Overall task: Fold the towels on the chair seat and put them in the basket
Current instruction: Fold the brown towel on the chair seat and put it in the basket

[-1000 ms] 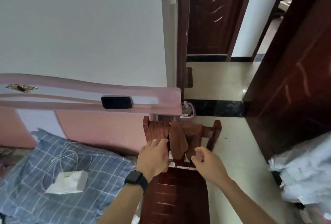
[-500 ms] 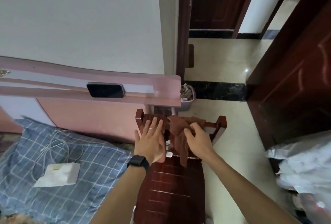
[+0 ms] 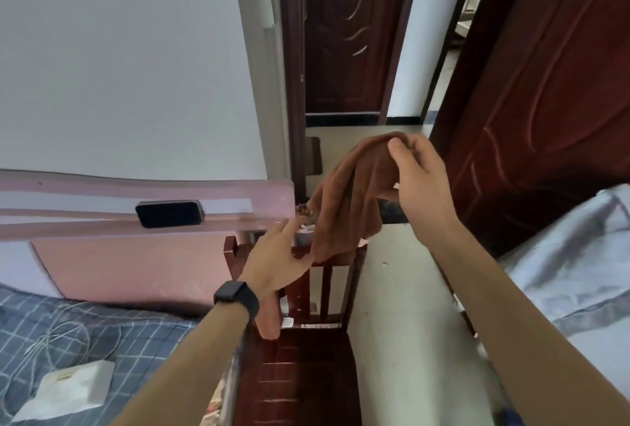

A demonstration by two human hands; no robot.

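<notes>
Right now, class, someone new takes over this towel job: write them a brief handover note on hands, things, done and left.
Right hand: pinches the brown towel by its top, held up above the chair back.
Left hand: open, reaching to the towel's lower edge.
Second towel: hangs on the chair back under the left wrist.
Done: one towel picked up, nothing folded.
Left: fold both, then basket, not in view.

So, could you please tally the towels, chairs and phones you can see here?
Towels: 2, the brown towel gripped by the right hand, and a second towel hanging on the wooden chair.
Chairs: 1, that wooden chair.
Phones: 1, the black phone on the pink headboard.
Total: 4
</notes>
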